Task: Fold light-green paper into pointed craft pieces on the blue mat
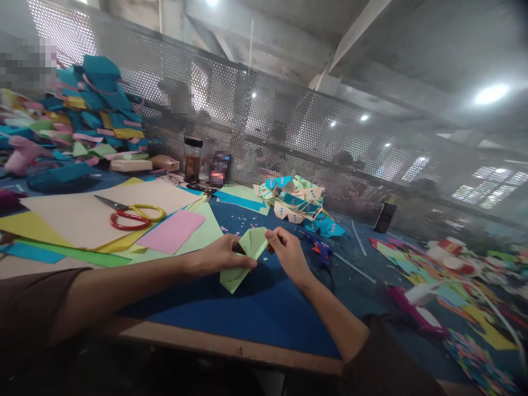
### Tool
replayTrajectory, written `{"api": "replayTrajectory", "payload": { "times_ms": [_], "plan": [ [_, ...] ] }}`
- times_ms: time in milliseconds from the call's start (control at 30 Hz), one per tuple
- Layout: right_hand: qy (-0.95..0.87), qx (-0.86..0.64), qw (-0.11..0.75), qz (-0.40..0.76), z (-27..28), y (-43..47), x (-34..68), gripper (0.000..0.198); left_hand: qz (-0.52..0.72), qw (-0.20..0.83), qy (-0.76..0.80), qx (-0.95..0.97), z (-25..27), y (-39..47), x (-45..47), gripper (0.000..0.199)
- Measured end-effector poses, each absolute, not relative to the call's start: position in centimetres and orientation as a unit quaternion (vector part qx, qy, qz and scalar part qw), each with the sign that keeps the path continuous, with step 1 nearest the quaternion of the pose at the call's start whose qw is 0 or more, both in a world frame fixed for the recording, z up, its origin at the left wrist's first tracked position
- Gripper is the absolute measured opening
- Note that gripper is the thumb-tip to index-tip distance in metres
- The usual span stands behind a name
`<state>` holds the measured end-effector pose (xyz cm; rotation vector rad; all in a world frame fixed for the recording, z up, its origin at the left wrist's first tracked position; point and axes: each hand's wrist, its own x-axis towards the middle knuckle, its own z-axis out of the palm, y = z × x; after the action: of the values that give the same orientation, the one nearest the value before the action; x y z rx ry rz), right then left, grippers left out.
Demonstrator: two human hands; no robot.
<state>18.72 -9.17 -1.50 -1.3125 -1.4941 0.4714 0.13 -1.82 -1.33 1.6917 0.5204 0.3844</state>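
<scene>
A folded piece of pale green paper [252, 243] is held between both hands above the blue tabletop [247, 319]. My left hand [220, 256] grips its lower left part, thumb on the near side. With thumb and bent fingers, my right hand [289, 253] pinches its upper right corner. Left of my hands, scissors [134, 216] with red and yellow handles lie on a large cream sheet [78, 206]. A pink paper piece [171, 231] rests on pale green sheets beside my left forearm. Just right of my right hand lies a blue glue gun [320, 250].
Folded paper pieces with dotted edges [292, 198] are heaped at the back. A jar with a dark lid [192, 159] stands near the mesh partition [247, 110]. Blue paper shapes [101, 82] pile up far left. A magenta device [416, 312] and paper scraps [478, 352] lie right.
</scene>
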Motion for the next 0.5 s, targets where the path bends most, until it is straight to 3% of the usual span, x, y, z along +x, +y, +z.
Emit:
{"api": "replayTrajectory", "payload": {
  "times_ms": [500],
  "plan": [
    [-0.627,-0.538,0.520,0.218,-1.18,-9.51,18.22,0.040,0.167,0.628,0.211,0.730,-1.56,-1.62,0.05,0.031]
  ]
}}
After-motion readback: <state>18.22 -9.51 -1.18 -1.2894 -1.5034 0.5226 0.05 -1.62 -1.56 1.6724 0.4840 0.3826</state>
